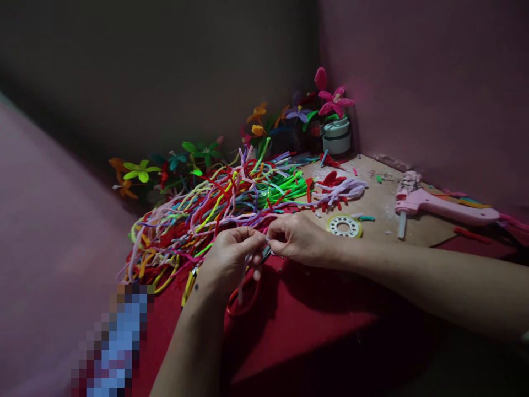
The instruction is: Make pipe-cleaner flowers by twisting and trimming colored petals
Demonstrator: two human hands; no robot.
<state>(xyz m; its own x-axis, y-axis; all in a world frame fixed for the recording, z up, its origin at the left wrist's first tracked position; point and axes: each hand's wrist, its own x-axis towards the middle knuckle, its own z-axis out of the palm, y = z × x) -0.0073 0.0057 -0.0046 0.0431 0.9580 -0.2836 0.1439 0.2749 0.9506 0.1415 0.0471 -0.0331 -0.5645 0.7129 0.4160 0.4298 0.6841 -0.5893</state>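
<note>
My left hand (233, 256) and my right hand (295, 238) meet fingertip to fingertip in front of the heap of pipe cleaners. Both are closed in a pinch. A pale pipe cleaner (241, 291) hangs down below the left fingers, and its upper part is hidden by them. A small pale bit shows between the two thumbs; I cannot tell whether it belongs to the same piece. Beneath the hands on the red cloth (297, 320) lies a red looped handle (244, 313), likely of scissors. A yellow-handled tool (189, 288) lies partly behind my left wrist.
Many coloured pipe cleaners (198, 215) are heaped at the left, with finished flowers (141, 171) behind. A pink glue gun (450, 207) rests on a brown board (376, 193) at right, near a tape roll (344, 226). A small pale pot (336, 137) holds a pink flower in the corner.
</note>
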